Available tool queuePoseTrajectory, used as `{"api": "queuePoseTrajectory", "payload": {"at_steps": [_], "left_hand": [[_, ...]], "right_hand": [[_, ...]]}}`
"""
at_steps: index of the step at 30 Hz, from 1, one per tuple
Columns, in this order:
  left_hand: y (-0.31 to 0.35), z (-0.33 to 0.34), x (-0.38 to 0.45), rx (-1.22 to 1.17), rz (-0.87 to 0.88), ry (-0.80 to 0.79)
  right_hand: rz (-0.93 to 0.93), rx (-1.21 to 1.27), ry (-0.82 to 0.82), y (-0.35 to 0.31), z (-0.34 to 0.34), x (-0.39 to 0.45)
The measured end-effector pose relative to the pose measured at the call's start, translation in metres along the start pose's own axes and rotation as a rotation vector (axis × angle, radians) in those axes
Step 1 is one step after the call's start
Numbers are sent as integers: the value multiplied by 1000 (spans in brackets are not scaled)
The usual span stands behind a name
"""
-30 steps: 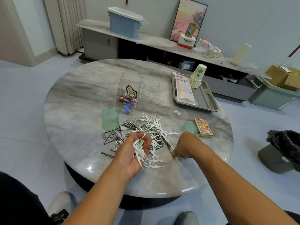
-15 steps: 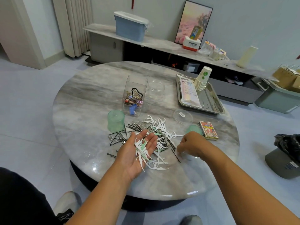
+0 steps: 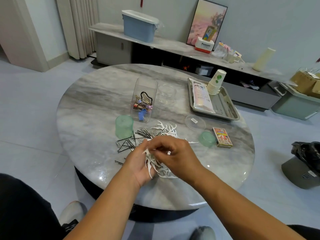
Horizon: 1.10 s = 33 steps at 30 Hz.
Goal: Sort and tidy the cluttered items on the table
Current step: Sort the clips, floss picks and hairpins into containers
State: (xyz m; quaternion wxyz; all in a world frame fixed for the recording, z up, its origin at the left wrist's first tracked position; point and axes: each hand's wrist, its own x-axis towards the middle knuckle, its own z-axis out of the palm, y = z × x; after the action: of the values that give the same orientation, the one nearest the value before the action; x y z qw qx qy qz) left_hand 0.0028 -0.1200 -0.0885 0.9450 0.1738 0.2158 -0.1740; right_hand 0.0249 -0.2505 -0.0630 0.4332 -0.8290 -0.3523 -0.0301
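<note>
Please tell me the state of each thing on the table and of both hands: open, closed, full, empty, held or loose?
left hand: palm up, holds white floss picks
right hand: fingers pinch a pick over the left palm
black hairpins: loose
green cup: upside down
round clear jar: empty
paper cups: stacked

Left hand (image 3: 138,163) palm up, fingers cupped, right hand (image 3: 174,153) over it, fingers pinching

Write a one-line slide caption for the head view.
Left hand cradles white plastic floss picks; right hand adds another above the round grey marble table.
</note>
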Motion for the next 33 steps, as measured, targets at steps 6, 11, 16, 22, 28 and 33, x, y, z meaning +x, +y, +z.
{"api": "queuePoseTrajectory", "payload": {"at_steps": [6, 11, 16, 22, 28, 33], "left_hand": [[7, -8, 4, -37, 12, 12], [15, -9, 8, -101, 171, 115], [15, -11, 8, -36, 228, 121], [10, -13, 7, 4, 236, 108], [8, -13, 5, -52, 235, 155], [3, -11, 6, -50, 250, 178]], "right_hand": [[-140, -148, -90, 0, -10, 6], [564, -291, 16, 9, -36, 12], [943, -467, -281, 28, -18, -3], [951, -443, -250, 33, -10, 2], [914, -374, -233, 37, -23, 5], [893, 17, -82, 14, -47, 10]]}}
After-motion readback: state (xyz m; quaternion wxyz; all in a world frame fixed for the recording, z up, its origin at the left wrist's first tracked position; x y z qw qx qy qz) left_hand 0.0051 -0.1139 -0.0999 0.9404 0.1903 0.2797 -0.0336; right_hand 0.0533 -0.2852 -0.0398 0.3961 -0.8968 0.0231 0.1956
